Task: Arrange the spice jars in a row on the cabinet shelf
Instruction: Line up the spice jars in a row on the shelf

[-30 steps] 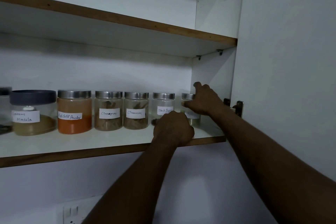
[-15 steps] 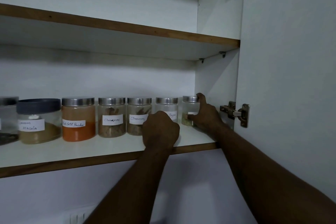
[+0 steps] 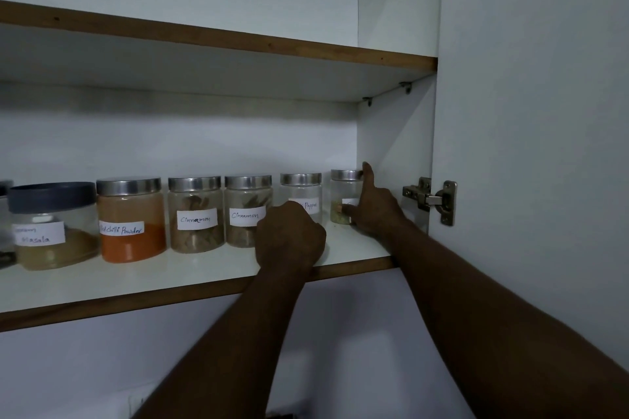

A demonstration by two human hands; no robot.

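Several labelled glass jars with steel lids stand in a row on the white cabinet shelf (image 3: 190,277): a dark-lidded masala jar (image 3: 51,224), a red chilli powder jar (image 3: 131,218), two cinnamon jars (image 3: 195,213) (image 3: 245,206), a black pepper jar (image 3: 302,190) and a small end jar (image 3: 343,194). My right hand (image 3: 372,206) is wrapped around the end jar's right side, one finger up along its lid. My left hand (image 3: 289,236) rests as a fist on the shelf in front of the pepper jar, hiding its lower part.
The open cabinet door (image 3: 531,146) stands at the right with a metal hinge (image 3: 430,199) close to my right hand. The cabinet side wall (image 3: 394,136) is right beside the end jar. An upper shelf (image 3: 218,41) hangs above.
My right hand slid from the front of the end jar to its right side. My left fist shifted slightly left along the shelf. The camera view tilted, lowering the shelf in frame.
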